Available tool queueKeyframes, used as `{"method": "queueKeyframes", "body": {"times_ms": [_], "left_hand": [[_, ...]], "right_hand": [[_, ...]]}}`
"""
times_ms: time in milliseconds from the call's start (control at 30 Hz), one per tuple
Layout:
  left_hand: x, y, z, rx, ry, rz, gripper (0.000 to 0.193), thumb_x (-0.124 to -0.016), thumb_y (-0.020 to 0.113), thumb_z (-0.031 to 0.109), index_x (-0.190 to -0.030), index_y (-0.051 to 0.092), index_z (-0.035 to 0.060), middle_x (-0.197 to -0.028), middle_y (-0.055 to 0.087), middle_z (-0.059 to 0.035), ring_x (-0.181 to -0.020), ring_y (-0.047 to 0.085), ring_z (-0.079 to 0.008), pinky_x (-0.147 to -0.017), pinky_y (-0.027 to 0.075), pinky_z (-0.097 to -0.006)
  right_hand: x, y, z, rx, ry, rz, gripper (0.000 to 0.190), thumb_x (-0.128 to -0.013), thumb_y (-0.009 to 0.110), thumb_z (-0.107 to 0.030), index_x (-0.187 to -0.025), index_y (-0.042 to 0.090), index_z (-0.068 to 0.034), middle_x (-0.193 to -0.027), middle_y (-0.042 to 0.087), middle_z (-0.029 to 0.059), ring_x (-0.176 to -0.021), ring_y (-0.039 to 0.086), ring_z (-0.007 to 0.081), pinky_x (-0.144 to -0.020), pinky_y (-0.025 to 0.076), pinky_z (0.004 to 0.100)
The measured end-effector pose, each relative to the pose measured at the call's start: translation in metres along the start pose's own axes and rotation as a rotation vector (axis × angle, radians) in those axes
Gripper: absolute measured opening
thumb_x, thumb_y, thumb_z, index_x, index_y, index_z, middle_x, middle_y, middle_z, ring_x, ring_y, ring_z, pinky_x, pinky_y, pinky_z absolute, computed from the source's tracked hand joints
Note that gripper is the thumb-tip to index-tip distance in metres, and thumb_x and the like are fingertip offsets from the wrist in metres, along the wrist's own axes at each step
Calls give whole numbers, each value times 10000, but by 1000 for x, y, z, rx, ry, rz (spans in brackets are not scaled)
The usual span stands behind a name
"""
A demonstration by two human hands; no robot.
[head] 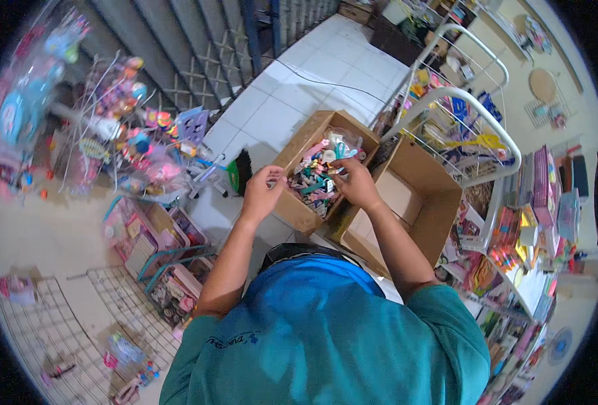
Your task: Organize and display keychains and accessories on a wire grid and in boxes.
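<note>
A cardboard box (299,147) in front of me holds a heap of small colourful hair clips and trinkets (315,177), with clear plastic packets at its far end. My left hand (264,193) is at the box's left rim, fingers curled and a little apart, with nothing visible in it. Over the right side of the heap, my right hand (355,185) has its fingertips bent down at the pieces; whether it pinches one is hard to see. A second cardboard box (438,202) with open flaps stands to the right, partly behind my right forearm.
A broom head with dark bristles (239,172) lies left of the boxes. Hanging toys on a wire rack (127,126) and pink baskets (147,228) crowd the left. On the right are a white-framed wire rack (511,147) and loaded shelves (526,283). A cable (324,85) crosses the tiled floor (288,96).
</note>
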State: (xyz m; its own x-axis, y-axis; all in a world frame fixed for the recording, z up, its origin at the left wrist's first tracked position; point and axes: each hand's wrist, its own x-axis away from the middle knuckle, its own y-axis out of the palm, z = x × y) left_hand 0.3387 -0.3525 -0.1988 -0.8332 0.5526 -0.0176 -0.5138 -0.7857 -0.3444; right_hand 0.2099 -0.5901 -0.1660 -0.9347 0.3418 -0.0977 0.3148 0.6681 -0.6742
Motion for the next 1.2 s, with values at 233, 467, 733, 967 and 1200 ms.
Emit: {"method": "queueKeyframes", "body": {"times_ms": [233,467,733,967,1200], "left_hand": [[-42,28,-11,3,-19,-264,232,-898,687,99,-1104,661,-5,-1012,721,-129,-938,702,-194,-815,549,-317],[-72,16,-7,-1,1,-445,209,-907,670,74,-1098,660,-10,-1008,725,-120,-933,702,-189,-817,551,-310],[-90,10,-30,49,1,-562,202,-911,667,76,-1096,658,-3,-1013,726,-119,-934,703,-194,-825,547,-316],[-102,7,-19,23,10,-604,204,-913,671,93,-1092,656,-3,-989,724,-108,-914,701,-188,-808,548,-318],[-116,8,-7,46,13,-621,211,-935,666,124,-1111,653,9,-964,698,-52,-862,630,-119,-800,515,-281]], "right_hand": [[7,23,13,149,186,-65,329,-826,728,-190,-1132,702,-70,-1071,676,194,-1005,654,376,-894,517,457],[-8,73,24,210,305,-232,366,-797,690,-127,-1162,693,-98,-1124,676,209,-1049,660,370,-899,526,470],[-19,134,32,556,383,-404,224,-801,624,-99,-1014,694,-87,-975,722,178,-902,718,352,-755,583,442],[-15,124,26,488,427,-343,212,-871,582,-173,-994,723,-73,-982,731,195,-928,726,351,-774,588,471],[-5,61,32,-188,640,128,296,-921,691,-172,-1160,622,-12,-949,699,160,-898,694,226,-810,541,375]]}}
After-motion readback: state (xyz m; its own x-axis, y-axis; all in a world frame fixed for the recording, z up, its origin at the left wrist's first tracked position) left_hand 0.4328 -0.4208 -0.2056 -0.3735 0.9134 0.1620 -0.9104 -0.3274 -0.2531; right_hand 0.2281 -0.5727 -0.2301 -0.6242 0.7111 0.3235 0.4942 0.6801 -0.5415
